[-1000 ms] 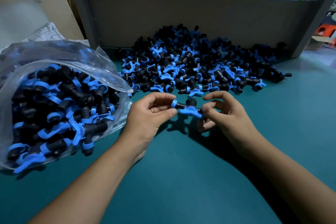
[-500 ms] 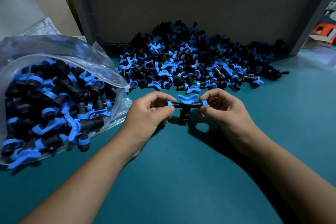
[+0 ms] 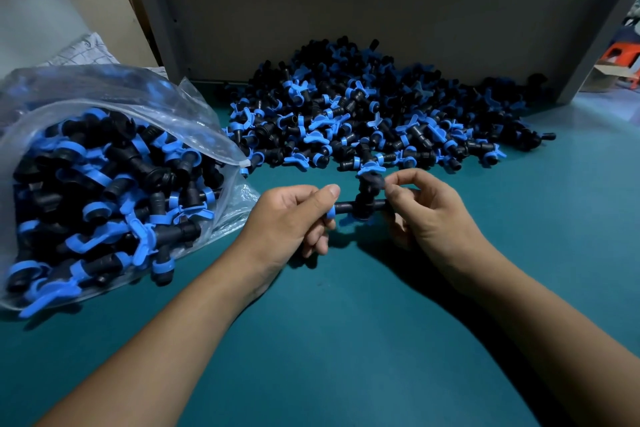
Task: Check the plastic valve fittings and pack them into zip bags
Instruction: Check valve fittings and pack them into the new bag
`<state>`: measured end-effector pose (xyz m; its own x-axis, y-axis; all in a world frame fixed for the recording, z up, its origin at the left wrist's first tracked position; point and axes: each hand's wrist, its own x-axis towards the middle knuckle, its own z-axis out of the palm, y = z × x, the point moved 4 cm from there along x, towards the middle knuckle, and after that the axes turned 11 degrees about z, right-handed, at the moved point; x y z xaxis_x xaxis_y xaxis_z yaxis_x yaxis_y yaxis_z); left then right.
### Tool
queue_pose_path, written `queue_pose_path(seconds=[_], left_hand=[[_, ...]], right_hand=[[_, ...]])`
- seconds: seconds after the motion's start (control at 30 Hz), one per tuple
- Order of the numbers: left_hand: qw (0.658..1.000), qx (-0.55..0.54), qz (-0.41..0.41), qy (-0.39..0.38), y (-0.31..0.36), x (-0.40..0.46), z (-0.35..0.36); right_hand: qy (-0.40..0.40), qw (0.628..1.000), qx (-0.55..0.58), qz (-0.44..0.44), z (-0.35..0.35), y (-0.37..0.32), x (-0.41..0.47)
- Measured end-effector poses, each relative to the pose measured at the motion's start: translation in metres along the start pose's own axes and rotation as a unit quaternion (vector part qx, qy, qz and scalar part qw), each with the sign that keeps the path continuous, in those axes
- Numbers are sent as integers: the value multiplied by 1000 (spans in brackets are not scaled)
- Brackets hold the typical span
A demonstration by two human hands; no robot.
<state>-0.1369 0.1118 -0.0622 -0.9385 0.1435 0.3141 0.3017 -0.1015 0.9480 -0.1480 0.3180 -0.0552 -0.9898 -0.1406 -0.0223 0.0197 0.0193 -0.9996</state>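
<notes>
One black valve fitting (image 3: 360, 206) with blue rings is held just above the teal table between both hands. My left hand (image 3: 291, 218) pinches its left blue-ringed end. My right hand (image 3: 433, 215) grips its right end, and the fitting's black side branch points up and away. A large heap of the same black and blue fittings (image 3: 374, 114) lies behind the hands against the back panel. At the left lies an open clear zip bag (image 3: 114, 107), stuffed with fittings, its mouth facing right.
The teal table (image 3: 346, 340) stretches toward me below the hands. A grey metal frame and brown panel (image 3: 346, 31) close off the back. White cloth and frosted plastic (image 3: 41, 28) sit behind the bag. An orange object (image 3: 620, 55) lies far right, beyond the frame.
The fitting has been rolled between the fingers: its blue handle, on top half a second ago, now faces down, and the black branch points up.
</notes>
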Motion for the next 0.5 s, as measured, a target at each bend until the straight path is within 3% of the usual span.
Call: queue_pose_path(seconds=[0.17,0.23,0.27,0.33,0.37,0.43,0.5], left_hand=[[1000,16,13,7,5,0,1],[990,136,42,-6,12,-4,6],[970,234,63,-29,15,-8,9],[886,445,97,-82,18,-21,18],[853,502,110,-92,23,-29,20],[839,528,117,-54,35,-48,14],[856,505,107,22,49,-73,-4]], right_hand=[[-14,998,59,-32,-9,2,4],[-15,997,66,-39,-11,4,7],[-17,997,69,-43,-12,5,8],[-33,996,64,-43,-15,8,8],[-41,997,52,-37,-17,10,8],[-40,999,23,-17,-19,16,6],[-26,999,-33,-23,-20,23,2]])
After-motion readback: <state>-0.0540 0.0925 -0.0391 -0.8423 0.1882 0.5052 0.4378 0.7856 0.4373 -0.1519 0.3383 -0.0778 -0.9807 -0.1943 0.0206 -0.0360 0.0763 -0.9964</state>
